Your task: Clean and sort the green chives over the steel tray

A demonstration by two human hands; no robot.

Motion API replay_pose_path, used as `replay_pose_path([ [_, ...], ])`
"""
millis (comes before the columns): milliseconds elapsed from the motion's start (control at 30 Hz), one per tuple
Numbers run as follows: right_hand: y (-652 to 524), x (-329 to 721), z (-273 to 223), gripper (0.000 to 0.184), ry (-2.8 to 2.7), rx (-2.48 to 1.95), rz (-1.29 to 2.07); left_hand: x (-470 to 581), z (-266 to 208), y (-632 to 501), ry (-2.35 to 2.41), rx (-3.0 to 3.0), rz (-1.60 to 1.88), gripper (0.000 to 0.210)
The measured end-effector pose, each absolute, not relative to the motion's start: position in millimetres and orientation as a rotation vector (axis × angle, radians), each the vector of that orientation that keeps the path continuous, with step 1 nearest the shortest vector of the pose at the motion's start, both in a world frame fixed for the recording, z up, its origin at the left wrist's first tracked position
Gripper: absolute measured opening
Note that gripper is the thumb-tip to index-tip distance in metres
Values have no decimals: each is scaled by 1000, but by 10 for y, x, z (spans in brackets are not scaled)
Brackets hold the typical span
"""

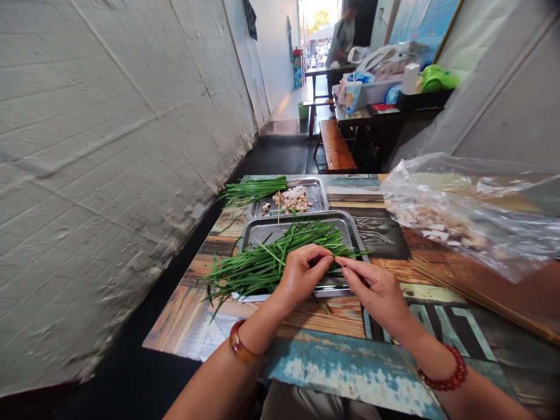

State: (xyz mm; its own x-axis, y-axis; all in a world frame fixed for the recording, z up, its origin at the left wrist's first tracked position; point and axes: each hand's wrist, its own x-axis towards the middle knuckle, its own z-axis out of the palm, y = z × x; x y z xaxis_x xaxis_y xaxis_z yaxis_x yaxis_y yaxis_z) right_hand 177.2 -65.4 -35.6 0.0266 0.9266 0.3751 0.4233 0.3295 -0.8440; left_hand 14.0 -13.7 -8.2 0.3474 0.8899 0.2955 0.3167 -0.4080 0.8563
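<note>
My left hand (304, 273) is closed in a pinch over the front tray, with what look like green chive stalks between thumb and fingertips. Close beside it, my right hand (380, 291) is closed on a thin bamboo skewer (411, 366), which runs back under the wrist. The skewer's tip is by the left fingertips; whether it pierces a stalk is too small to tell. Beneath both hands, a heap of long green chives (258, 265) lies across a metal tray (356, 236) and hangs over its left side.
Behind, a second metal tray (321, 192) bears more chives (256, 189), pale chopped pieces (295, 199) and an upright skewer. At right lie a clear plastic bag (476, 204) of pale pieces and a bundle of skewers (485, 300). A wooden bench (336, 146) and a person (343, 38) are farther off.
</note>
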Motion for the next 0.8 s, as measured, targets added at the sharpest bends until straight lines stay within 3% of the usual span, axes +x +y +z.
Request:
replay_pose_path([
  [800,-637,1755,-346,23,-1523,-1372,713,135,-161,-143,932,2441,1159,14],
])
